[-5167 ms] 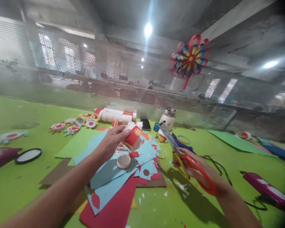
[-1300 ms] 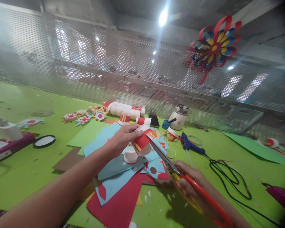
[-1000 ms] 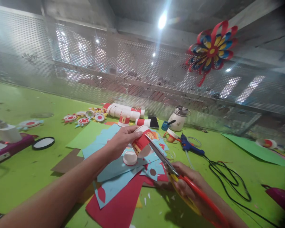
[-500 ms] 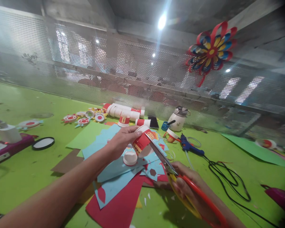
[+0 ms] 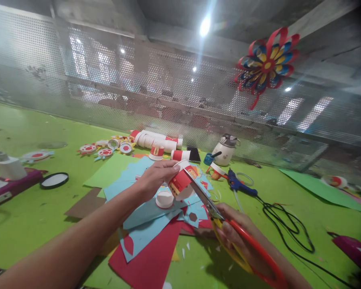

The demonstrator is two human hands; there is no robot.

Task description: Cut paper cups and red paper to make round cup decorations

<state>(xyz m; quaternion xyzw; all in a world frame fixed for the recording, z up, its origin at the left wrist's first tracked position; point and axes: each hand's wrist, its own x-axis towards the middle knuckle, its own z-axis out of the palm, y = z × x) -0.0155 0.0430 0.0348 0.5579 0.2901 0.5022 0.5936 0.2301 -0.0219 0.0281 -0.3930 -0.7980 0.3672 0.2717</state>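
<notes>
Left hand [image 5: 156, 178] grips a red-and-white paper cup [image 5: 180, 182] by its rim, held tilted above the blue paper sheets [image 5: 144, 212]. Right hand [image 5: 240, 237], near right, is closed around red-and-yellow-handled scissors [image 5: 216, 210]; the blades reach far-left and touch the cup's side. A small white paper cup [image 5: 164, 198] stands upside down just below on the green surface [image 5: 33, 212].

Green table [image 5: 33, 216], coloured paper sheets [image 5: 144, 237], blue glue gun [image 5: 239, 184], black cable [image 5: 285, 218], white jug [image 5: 225, 150]
</notes>
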